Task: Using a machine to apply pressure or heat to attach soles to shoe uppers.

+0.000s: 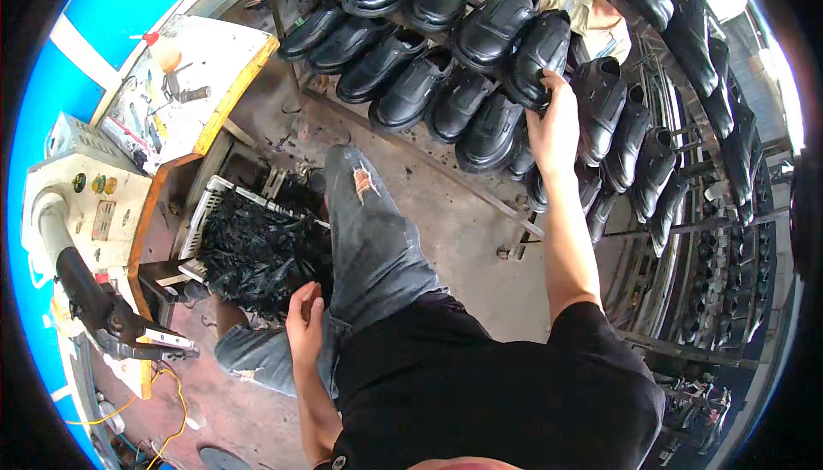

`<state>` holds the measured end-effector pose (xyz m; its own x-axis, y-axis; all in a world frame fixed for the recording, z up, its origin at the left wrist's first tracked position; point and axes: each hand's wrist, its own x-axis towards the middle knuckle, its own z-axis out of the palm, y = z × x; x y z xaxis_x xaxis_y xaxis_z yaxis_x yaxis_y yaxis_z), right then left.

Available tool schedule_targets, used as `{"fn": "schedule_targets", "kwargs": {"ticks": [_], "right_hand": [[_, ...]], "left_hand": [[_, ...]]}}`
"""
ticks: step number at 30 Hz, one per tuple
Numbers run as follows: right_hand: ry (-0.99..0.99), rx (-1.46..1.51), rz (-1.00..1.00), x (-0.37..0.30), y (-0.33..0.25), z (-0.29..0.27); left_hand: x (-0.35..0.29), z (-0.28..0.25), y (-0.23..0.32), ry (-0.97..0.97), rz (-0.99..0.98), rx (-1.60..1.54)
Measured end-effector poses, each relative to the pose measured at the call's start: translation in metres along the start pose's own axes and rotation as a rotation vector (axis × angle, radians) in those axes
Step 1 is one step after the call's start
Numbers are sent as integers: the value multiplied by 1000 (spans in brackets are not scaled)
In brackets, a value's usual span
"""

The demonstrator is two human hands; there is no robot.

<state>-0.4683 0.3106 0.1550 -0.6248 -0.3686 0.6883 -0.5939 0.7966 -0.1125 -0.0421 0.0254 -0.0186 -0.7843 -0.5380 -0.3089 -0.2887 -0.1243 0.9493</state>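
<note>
My right hand reaches out to the rack and grips a black slip-on shoe by its near end. Some of that hand's fingers are hidden behind the shoe. This shoe sits above its neighbours, overlapping another black shoe on its left. My left hand hangs by my thigh with loosely bent fingers and nothing in it. Beside it, a white plastic crate is heaped with black scraps.
Rows of black shoes fill the metal rack ahead and to the right. On the left stand a workbench with a bottle and tools, and a machine with a dark arm. A yellow cable lies on the floor.
</note>
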Motion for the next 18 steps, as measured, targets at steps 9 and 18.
{"fn": "schedule_targets", "kwargs": {"ticks": [9, 18], "right_hand": [[-67, -259, 191, -46, 70, -79], [490, -86, -149, -17, -93, -130]], "left_hand": [[18, 6, 3, -73, 38, -1], [24, 1, 44, -168, 99, -143]]}}
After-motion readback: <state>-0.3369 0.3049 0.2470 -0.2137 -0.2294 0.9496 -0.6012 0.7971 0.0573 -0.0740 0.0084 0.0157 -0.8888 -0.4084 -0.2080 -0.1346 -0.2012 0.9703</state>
